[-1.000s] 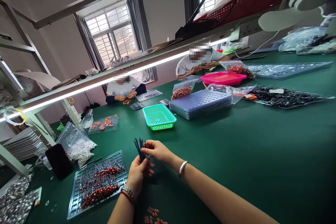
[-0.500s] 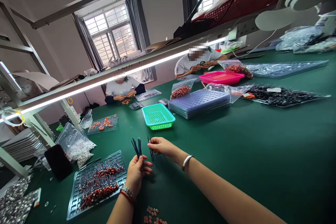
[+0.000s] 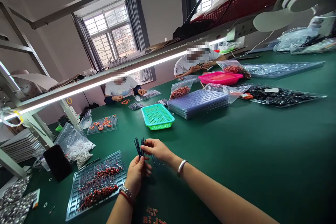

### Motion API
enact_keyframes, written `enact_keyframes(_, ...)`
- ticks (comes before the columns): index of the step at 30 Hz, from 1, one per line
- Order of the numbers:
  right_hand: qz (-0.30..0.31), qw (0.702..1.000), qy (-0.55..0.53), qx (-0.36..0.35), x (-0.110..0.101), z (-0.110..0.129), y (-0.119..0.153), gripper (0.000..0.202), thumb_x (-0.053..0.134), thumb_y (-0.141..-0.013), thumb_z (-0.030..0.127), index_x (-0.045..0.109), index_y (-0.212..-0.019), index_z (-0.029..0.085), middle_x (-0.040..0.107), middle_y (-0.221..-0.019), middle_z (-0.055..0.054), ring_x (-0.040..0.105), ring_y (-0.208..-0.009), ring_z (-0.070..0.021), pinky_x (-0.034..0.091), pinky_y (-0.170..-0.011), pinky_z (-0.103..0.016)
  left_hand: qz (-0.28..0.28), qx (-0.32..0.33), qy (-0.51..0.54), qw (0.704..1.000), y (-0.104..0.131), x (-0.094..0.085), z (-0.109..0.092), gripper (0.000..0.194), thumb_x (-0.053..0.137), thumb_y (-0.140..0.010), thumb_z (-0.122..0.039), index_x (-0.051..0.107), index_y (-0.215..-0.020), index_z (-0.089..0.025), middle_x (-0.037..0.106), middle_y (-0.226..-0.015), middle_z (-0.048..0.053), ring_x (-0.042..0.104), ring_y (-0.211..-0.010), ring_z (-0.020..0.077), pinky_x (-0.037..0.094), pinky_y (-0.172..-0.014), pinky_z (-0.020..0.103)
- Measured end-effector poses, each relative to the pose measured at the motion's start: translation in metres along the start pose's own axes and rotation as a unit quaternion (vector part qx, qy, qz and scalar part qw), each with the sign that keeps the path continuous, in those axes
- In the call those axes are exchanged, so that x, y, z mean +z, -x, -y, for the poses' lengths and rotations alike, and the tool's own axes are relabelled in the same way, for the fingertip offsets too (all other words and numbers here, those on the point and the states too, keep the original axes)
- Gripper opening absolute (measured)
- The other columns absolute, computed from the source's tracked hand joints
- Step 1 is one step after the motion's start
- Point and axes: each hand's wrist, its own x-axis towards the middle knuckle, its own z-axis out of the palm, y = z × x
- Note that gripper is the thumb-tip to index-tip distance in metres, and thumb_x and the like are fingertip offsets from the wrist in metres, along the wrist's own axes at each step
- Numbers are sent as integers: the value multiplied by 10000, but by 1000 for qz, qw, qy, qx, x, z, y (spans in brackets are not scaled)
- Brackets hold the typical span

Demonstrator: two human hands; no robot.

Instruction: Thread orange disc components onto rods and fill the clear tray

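My left hand is closed around the lower ends of several thin dark beaded strands, which stand up fanned out above the fist. Against the right side of this bundle, my right hand pinches one or more dark strands between thumb and fingers. Left of my left hand lies a clear tray bearing rows of strands with red and dark beads. Small orange-red pieces are scattered on the green table near its front edge.
A green basket stands beyond my hands, beside stacked purple trays. Farther back are a pink tray and two seated people. A black phone and bead bags lie left; black beads lie right.
My right hand has moved left, bringing its strands against the bundle in my left hand. Across the table, one person's hands have parted, one reaching to a tray.
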Motion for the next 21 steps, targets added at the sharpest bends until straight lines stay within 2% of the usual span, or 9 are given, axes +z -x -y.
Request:
enact_keyframes(5,14,1000,-21,4,-6,-6,-2,175,602,-917,275,605,-829,124,603,-720,32,587,-596,-101,513,-585,-255,-15,2,9,1000,-1,0,0,282,500,-924,-396,567,-980,-128,575,-732,-18,517,-536,67,450,-487,202)
enact_keyframes(11,23,999,-23,17,-8,-9,-4,148,593,-923,268,615,-911,122,627,-805,7,610,-654,-115,532,-614,-272,-31,1,15,999,-1,-1,0,252,520,-919,-366,566,-987,-128,575,-747,-17,521,-551,68,460,-500,204)
enact_keyframes(17,14,999,1,31,-7,-8,-4,154,594,-923,274,618,-918,122,636,-823,0,619,-672,-120,538,-629,-281,-52,-1,10,999,-3,-3,3,246,529,-914,-361,570,-980,-128,580,-759,-14,526,-560,70,467,-509,209)
enact_keyframes(21,2,998,38,53,-16,-7,-5,167,579,-932,284,619,-965,125,644,-873,-16,629,-713,-131,544,-651,-297,-68,-4,4,998,-6,-5,7,263,520,-917,-379,572,-972,-127,580,-757,-13,525,-559,71,468,-510,211)
